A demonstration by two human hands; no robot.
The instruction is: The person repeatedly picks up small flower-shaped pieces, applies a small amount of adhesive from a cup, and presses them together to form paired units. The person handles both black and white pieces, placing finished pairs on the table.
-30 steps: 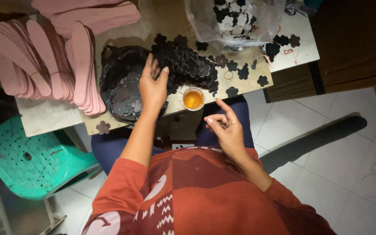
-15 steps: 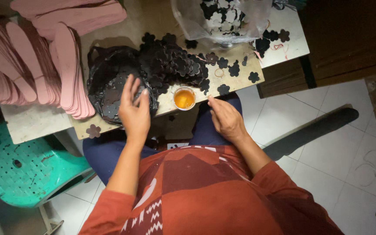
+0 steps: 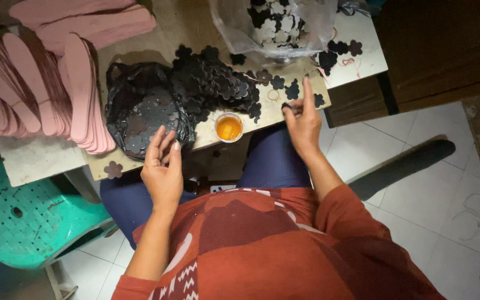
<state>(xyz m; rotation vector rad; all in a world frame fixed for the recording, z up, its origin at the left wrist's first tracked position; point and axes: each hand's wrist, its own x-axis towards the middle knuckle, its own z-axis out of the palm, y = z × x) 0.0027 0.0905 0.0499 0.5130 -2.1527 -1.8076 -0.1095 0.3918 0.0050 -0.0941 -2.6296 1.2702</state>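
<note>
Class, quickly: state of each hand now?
Left hand: open, empty, beside black bag.
Right hand: fingertips pinching a dark flower cutout.

A crowded low surface [image 3: 34, 158] over a white tiled floor

On it lie stacked pink sole-shaped cutouts [image 3: 79, 94], a black bag [image 3: 140, 108], a heap of dark flower-shaped pieces [image 3: 215, 83], a small cup of orange liquid [image 3: 229, 128], a clear plastic bag [image 3: 276, 25] and one brown flower piece [image 3: 113, 169] at the near edge.

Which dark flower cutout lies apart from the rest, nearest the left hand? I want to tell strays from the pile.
The lone flower cutout at the board's near-left corner, left of the left hand; the others cluster in the heap.
</note>
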